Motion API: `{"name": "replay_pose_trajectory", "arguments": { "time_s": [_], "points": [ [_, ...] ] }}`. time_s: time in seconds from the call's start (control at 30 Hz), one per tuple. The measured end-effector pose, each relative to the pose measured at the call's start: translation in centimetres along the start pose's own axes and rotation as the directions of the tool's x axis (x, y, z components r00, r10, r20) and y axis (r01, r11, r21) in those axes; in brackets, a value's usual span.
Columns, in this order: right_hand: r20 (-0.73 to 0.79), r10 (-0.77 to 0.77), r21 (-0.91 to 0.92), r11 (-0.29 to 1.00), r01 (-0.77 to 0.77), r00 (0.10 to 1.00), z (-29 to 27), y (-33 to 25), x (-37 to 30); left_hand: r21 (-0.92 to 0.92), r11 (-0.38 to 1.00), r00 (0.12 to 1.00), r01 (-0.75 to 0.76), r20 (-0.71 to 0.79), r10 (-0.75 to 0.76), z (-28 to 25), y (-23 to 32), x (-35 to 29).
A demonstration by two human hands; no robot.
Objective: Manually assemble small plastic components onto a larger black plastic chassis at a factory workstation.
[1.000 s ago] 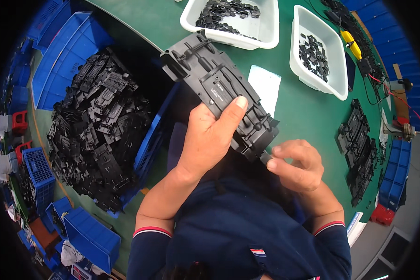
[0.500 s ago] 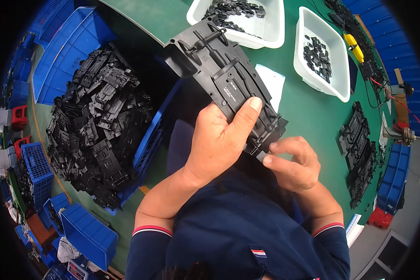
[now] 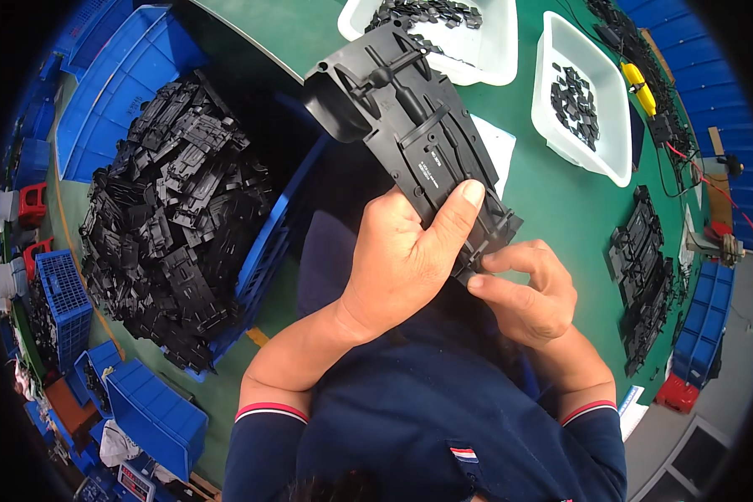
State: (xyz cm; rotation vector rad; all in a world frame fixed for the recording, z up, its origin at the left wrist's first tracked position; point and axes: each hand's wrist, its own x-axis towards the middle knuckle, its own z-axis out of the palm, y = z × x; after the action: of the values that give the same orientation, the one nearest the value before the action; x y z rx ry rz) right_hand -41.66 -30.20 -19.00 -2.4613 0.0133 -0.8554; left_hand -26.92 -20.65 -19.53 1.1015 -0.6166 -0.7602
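Observation:
My left hand [image 3: 406,255] is closed round the middle of a long black plastic car chassis [image 3: 431,138], its thumb lying flat on the ribbed face. The chassis slants from upper left to lower right, and its far end has a curved, hollow wheel-arch shape. At the near end, my right hand [image 3: 531,293] pinches a small black plastic piece [image 3: 463,275] between thumb and forefinger, against the chassis edge. Most of that piece is hidden by the fingertips and the chassis.
To the left, a blue crate [image 3: 113,109] holds a heap of similar black chassis parts [image 3: 176,226]. Two white tubs [image 3: 537,125] with small black pieces stand on the green table [image 3: 560,209]. More chassis [image 3: 642,276] lie at the right, near a yellow-handled tool [image 3: 638,88].
The chassis has shifted slightly to the right and turned a little in my left hand's grip. My right hand keeps its pinch at the near end, with the piece now more hidden.

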Motion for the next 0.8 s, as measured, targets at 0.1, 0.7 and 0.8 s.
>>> {"name": "replay_pose_trajectory", "arguments": {
  "time_s": [0.1,0.7,0.8],
  "points": [
    [0.006,0.026,0.015,1.0,-0.026,1.0,0.0,-0.2,0.1,-0.015,1.0,1.0,0.006,-0.013,-0.006,0.2,0.0,-0.2],
    [-0.151,0.251,-0.104,0.958,-0.268,0.956,-5.0,4.4,4.3,-0.082,0.983,0.985,0.166,-0.042,-0.17,-2.3,-1.2,0.4],
    [-0.305,0.486,-0.171,0.818,-0.549,0.819,-6.9,7.6,6.1,-0.007,0.987,0.986,0.163,-0.014,-0.164,-2.6,-0.7,1.1]
  ]
}}
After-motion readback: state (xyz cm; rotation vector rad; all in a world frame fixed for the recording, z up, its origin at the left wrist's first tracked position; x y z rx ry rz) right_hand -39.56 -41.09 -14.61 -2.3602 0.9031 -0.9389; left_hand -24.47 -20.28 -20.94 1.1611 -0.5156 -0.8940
